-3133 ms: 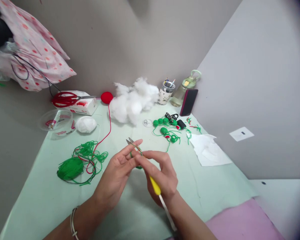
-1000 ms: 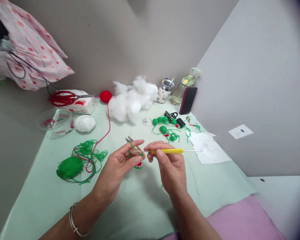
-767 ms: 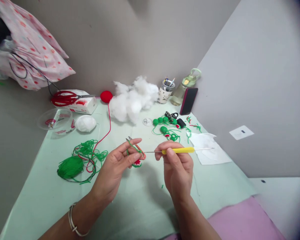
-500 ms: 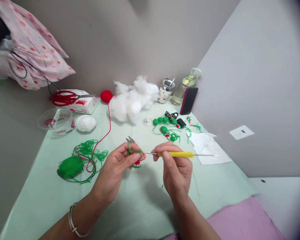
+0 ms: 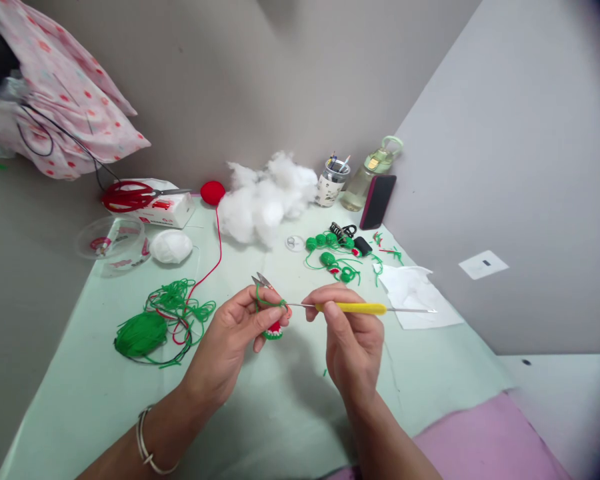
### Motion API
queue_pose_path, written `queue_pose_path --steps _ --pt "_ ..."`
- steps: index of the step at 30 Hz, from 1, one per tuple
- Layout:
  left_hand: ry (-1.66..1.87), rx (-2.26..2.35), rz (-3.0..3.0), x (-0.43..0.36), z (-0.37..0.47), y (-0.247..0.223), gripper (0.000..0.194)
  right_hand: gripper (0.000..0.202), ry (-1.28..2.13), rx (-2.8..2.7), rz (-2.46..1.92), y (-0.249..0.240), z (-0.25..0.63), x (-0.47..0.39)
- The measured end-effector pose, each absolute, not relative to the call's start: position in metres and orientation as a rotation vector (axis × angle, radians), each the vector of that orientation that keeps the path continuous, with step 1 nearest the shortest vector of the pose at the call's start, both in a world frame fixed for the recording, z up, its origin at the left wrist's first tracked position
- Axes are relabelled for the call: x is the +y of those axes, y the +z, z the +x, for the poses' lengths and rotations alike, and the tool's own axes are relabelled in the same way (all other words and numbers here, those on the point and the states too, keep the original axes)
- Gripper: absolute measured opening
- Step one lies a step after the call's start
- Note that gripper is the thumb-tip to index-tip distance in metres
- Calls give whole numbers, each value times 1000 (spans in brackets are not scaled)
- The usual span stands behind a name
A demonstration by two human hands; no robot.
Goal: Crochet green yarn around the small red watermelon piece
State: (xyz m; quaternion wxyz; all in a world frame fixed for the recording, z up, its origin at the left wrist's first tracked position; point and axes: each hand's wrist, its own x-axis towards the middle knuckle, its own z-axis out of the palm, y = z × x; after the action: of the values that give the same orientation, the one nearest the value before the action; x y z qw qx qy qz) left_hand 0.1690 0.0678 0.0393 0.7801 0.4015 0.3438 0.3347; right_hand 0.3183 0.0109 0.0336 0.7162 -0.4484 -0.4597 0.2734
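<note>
My left hand [image 5: 237, 330] pinches a small crochet piece [image 5: 274, 331], red with a white and green edge, and green yarn loops over its index finger. In my right hand [image 5: 353, 333] is a crochet hook [image 5: 357, 308] with a yellow handle, held like a pen. The hook's left tip meets the green yarn at my left fingertips; its other metal end points right. Small scissors [image 5: 264, 281] with pinkish-orange handles show just behind the left fingers, and whether they lie on the table or in the hand I cannot tell.
Left of my hands lie a green yarn skein [image 5: 141, 335] and tangled strands. Behind are a red yarn ball [image 5: 213, 193], white stuffing [image 5: 267, 200], red scissors [image 5: 130, 197] on a box, a cup [image 5: 331, 183], a bottle [image 5: 365, 180] and a phone [image 5: 379, 202]. Green crocheted pieces [image 5: 327, 259] sit right of centre.
The hook has shifted very slightly left. The crochet piece has turned a little, showing more of its red face, and the lower left fingers have moved slightly.
</note>
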Motion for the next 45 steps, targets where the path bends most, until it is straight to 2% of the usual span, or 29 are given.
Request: queue_pose_path --steps 15,27,30,34,39,45 --pt "727 733 866 69 172 43 12 19 656 -1037 -981 32 318 11" --pt "766 788 926 65 172 42 66 18 790 -1100 -999 29 315 11" --pt "744 780 899 65 173 44 73 18 806 -1089 -1007 27 315 11" --pt "692 727 913 69 169 44 67 15 924 -961 -945 27 318 15" --pt "797 715 1006 79 159 42 46 19 1116 -735 -860 30 323 22" --pt "801 669 451 83 157 50 15 21 1347 -703 -717 31 321 23"
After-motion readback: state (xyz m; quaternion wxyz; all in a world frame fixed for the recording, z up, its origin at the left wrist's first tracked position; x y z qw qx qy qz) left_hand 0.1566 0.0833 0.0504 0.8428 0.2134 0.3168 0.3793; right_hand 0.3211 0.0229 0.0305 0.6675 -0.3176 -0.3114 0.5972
